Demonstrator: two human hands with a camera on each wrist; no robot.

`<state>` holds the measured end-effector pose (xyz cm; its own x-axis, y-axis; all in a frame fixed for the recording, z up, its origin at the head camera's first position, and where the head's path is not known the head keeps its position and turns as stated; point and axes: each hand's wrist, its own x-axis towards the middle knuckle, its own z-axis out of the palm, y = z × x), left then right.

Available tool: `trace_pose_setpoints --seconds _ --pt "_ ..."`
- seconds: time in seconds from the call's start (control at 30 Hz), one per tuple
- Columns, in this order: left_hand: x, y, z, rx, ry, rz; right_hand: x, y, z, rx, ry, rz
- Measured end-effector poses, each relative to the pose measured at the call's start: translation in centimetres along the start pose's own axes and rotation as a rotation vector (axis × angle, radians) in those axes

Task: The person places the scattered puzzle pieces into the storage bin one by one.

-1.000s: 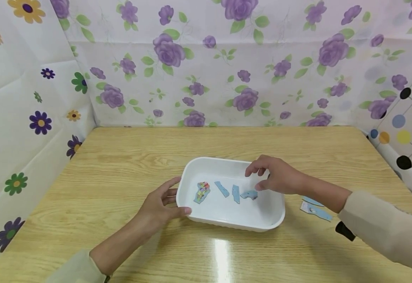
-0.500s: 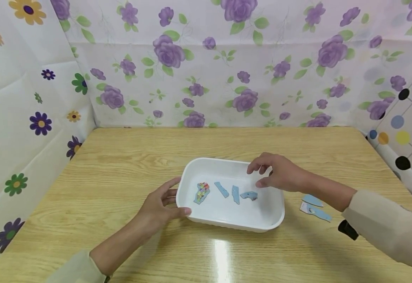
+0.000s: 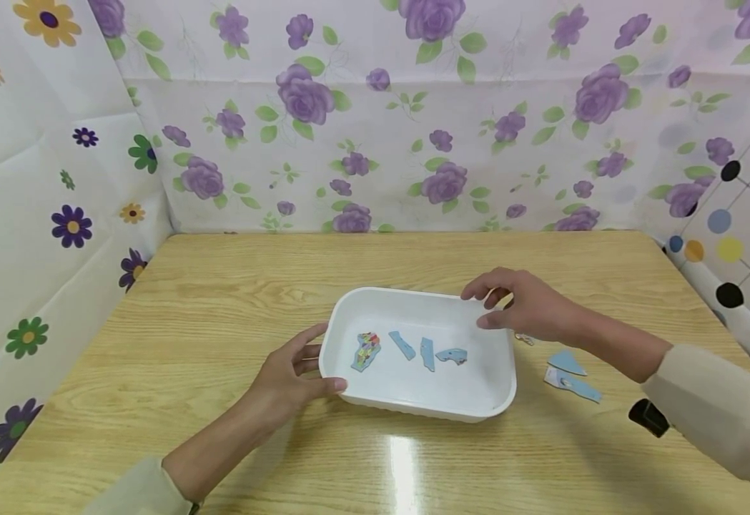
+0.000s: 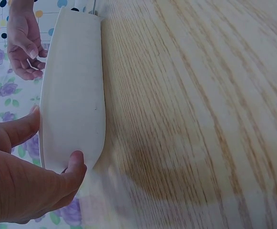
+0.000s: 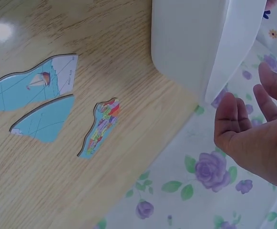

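Note:
A white plastic tray (image 3: 413, 390) stands on the table. My left hand (image 3: 287, 375) grips its left end, thumb at the near rim and fingers along the outer wall. Inside lie several flat map puzzle pieces: a multicoloured one (image 3: 366, 352) on the left, two narrow blue strips, and a blue notched piece (image 3: 452, 355). My right hand (image 3: 529, 304) is over the tray's right back corner, fingers loosely bent with nothing between them. On the table right of the tray are a blue piece with a sailboat (image 5: 40, 81), a pointed blue piece (image 5: 43, 119) and a small multicoloured piece (image 5: 100, 126).
The wooden table (image 3: 233, 286) reaches back to a wall of purple-flowered sheeting (image 3: 375, 143). Flower-print sheeting (image 3: 33, 214) lines the left, a dotted sheet (image 3: 735, 229) the right. A small black object (image 3: 649, 417) shows below the right forearm.
My right hand has moved right and back, away from the blue notched piece, toward the tray's right rim. The small multicoloured piece outside has come into view. My left hand stays in place.

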<state>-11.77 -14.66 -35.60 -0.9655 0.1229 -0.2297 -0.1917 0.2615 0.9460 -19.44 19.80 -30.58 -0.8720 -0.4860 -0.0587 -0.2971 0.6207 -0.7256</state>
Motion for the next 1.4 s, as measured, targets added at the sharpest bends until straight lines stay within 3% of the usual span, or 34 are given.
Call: trace_pose_setpoints --seconds 0.67,1.07,1.4 --pt "0.1 0.0 0.0 0.005 0.004 -0.007 -0.9 2.2 -1.3 0.047 0.083 0.038" --pt "0.0 0.0 -0.1 0.003 -0.010 0.004 -1.7 3.5 -3.1 0.035 0.119 0.074" --pt "0.0 -0.1 -0.1 0.008 -0.006 0.001 -1.7 5.7 -4.8 0.037 0.129 0.155"
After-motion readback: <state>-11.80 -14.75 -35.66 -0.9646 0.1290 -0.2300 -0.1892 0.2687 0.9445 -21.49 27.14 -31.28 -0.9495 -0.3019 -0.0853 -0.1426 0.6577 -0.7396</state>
